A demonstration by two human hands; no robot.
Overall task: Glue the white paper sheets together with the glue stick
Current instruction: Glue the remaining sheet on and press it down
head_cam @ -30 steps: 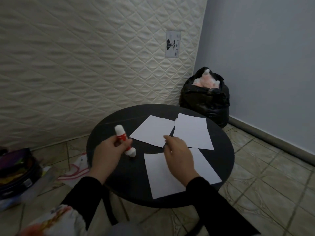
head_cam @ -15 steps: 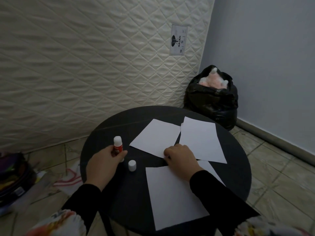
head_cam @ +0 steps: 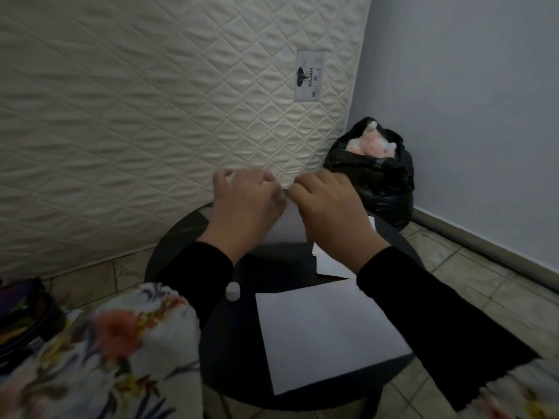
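Both my hands are raised over the far side of the round black table [head_cam: 181, 237]. My right hand [head_cam: 329, 213] pinches the top edge of a white paper sheet [head_cam: 287, 226] and holds it lifted. My left hand [head_cam: 245, 204] is curled in a fist against that sheet's left edge. A pale tip at its knuckles looks like the glue stick [head_cam: 230, 176], whose body is hidden. The white cap [head_cam: 233, 291] stands on the table. A large sheet [head_cam: 326, 334] lies near me, and another sheet [head_cam: 329, 264] lies partly under my right forearm.
A quilted mattress [head_cam: 151, 116] leans on the wall behind the table. A stuffed black rubbish bag [head_cam: 372, 176] sits on the tiled floor at the back right. A dark bag [head_cam: 24, 322] lies on the floor at the left. Flowered fabric [head_cam: 106, 358] covers my lap.
Both hands rose from the table to its far side. The right hand picked up the far left sheet. The left hand still grips the glue stick. The cap stayed on the table.
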